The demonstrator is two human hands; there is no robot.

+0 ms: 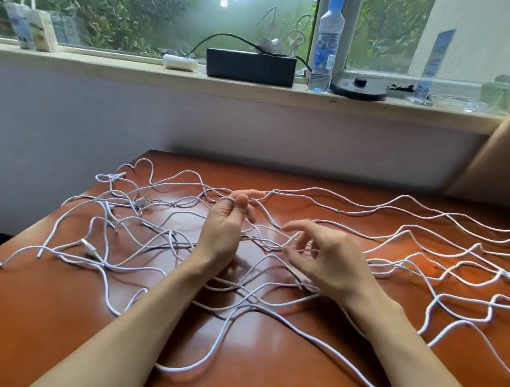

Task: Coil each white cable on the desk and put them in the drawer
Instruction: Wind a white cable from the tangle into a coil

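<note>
Several long white cables (410, 257) lie spread in loose, tangled waves across the glossy brown desk (40, 314). USB plugs (145, 200) show among the strands at the left. My left hand (223, 227) is raised palm-up over the middle of the tangle and pinches one white strand between thumb and fingers. To its right, my right hand (328, 257) hovers just above the cables with fingers spread and loosely curled, holding nothing. Other strands run under both forearms. No drawer is in view.
A window sill runs behind the desk, carrying a black box (250, 67) with cables on top, a water bottle (326, 46), a black round disc (359, 88), a white roll (180, 63) and drink cartons (32, 27). A brown panel (500, 157) stands at the right.
</note>
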